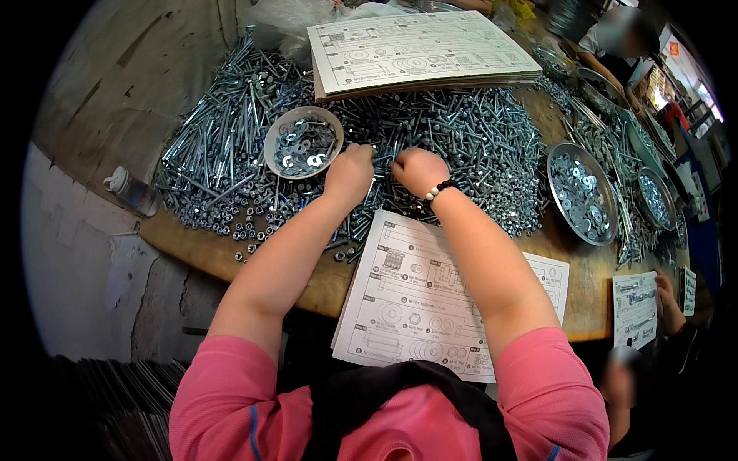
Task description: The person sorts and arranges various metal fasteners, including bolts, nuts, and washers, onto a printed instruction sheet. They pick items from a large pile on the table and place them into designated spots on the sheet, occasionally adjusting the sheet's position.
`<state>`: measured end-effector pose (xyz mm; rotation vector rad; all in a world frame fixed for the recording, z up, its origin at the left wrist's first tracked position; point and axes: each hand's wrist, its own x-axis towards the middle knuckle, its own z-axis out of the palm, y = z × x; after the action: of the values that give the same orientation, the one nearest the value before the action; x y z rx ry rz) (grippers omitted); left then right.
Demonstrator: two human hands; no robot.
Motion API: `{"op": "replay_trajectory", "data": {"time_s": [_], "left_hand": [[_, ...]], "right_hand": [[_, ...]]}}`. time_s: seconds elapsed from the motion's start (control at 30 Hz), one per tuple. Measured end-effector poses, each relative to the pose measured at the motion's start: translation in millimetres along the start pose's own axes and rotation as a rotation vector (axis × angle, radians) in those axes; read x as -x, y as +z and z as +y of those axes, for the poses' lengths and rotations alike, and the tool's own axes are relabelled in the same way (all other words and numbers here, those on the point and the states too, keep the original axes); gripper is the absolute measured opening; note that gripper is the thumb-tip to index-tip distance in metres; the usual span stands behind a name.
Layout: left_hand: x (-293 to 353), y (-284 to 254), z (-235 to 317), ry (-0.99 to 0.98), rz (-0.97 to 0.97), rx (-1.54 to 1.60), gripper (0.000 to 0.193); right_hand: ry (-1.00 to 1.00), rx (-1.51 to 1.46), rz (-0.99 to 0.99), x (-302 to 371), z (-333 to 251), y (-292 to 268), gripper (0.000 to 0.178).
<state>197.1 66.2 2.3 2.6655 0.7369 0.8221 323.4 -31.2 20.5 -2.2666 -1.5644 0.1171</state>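
My left hand (pixel 351 175) is closed over the heap of bolts (pixel 469 134), just right of a white plastic bowl (pixel 336 131) holding flat washers (pixel 304 146). Close beside it, my right hand (pixel 420 172) is also closed, its thumb and fingers drawn together toward the left hand. What either hand grips, if anything, is hidden or too small to make out. Beneath my right forearm lies a stack of printed sheets (pixel 423 300) with line drawings of hardware, at the table's near edge.
Another stack of printed cards (pixel 419 50) rests on the far bolts. Loose nuts (pixel 246 230) spread along the near left edge. A metal bowl of washers (pixel 582 192) stands to the right. A clear bottle (pixel 132 190) is at far left. Other people work on the right; one hand (pixel 667 292) holds a sheet.
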Motion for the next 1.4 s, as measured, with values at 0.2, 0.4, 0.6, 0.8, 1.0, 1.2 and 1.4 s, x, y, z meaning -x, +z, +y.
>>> {"op": "replay_trajectory", "data": {"time_s": [0.2,0.4,0.6,0.8,1.0,1.2,1.4], "left_hand": [[-3,1,2,0.002,-0.181,-0.268,0.011],[21,-29,12,-0.165,-0.225,-0.196,0.016],[39,-56,0,-0.280,-0.184,0.172,0.021],[50,-72,5,-0.280,-0.211,0.101,0.023],[58,-88,10,-0.369,-0.270,0.106,0.025],[65,-79,8,-0.173,-0.123,0.146,0.021],[69,-77,51,-0.036,-0.177,0.137,0.016]], "right_hand": [[-0.221,0.160,0.050,-17,-8,10,0.025],[-0.216,0.431,-0.204,-21,-20,-1,0.021],[-0.207,0.514,-0.224,-15,-23,2,0.021],[-0.191,0.584,-0.379,-28,-28,0,0.018],[-0.059,0.486,-0.431,-25,-23,-10,0.021],[-0.244,0.324,-0.043,7,3,-34,0.014],[-0.155,-0.222,-0.067,103,38,-88,0.016]]}}
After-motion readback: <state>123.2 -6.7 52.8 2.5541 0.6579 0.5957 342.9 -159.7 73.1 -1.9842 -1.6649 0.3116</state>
